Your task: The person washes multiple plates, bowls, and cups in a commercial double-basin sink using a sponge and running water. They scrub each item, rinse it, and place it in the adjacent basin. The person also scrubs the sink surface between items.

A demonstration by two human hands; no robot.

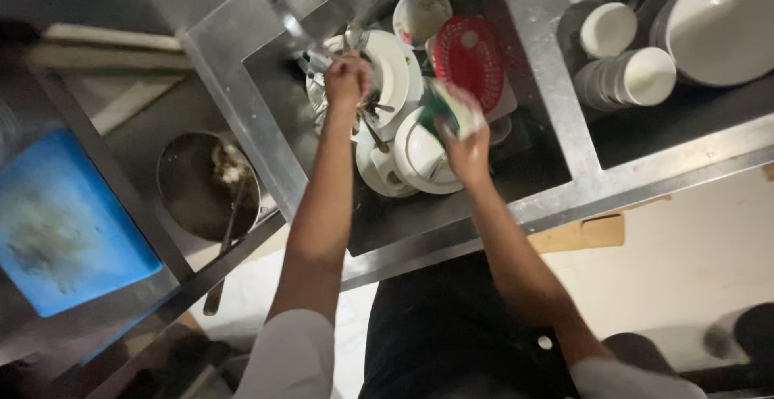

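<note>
Over a steel sink [266,117] piled with white plates [399,68] and cups, the left hand [347,79] is closing its grip on a small utensil whose form cannot be told, just under the tap [294,20]. The right hand [466,151] is clenching a green-and-white sponge [450,109] above a white cup [421,157], beside a red basket [469,56]. A soiled pan [193,181] is sitting on the bench left of the sink.

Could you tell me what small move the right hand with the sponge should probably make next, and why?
Probably bring the sponge in the right hand across to the white plate that the left hand grips in the sink: the sponge hangs just beside it, above stacked dishes, not yet touching.
</note>
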